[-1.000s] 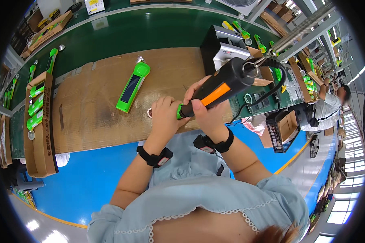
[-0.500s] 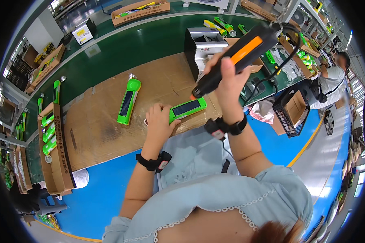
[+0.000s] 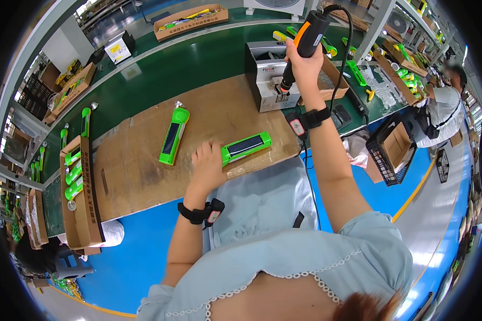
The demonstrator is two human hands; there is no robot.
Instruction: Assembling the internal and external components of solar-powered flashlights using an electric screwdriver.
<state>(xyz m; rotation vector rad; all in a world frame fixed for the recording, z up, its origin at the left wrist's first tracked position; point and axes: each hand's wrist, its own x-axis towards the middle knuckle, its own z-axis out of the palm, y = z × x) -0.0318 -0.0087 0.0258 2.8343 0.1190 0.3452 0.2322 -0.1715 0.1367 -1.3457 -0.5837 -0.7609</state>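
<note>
My right hand [image 3: 307, 67] is wrapped round a black electric screwdriver [image 3: 310, 37] with an orange stripe. The tool's tip points down at the front of a grey and black box-shaped screw feeder [image 3: 270, 75]. Under my left hand [image 3: 208, 163], fingers curled over its left end, lies a green flashlight [image 3: 246, 147] with a dark solar panel facing up. That hand steadies it on a brown cardboard sheet [image 3: 128, 160]. A second green flashlight [image 3: 174, 136] lies to the left, its silvery head end pointing away from me.
At the left edge stands a cardboard box [image 3: 80, 224] with several green flashlights. Behind the feeder's right side is an open carton [image 3: 329, 80]. A black crate [image 3: 391, 152] stands on the floor at right, near a seated co-worker [image 3: 444, 107]. The screwdriver's cord [image 3: 351, 32] hangs from above.
My right hand has carried the screwdriver up and away from the flashlight to the screw feeder. My left hand stays on the flashlight.
</note>
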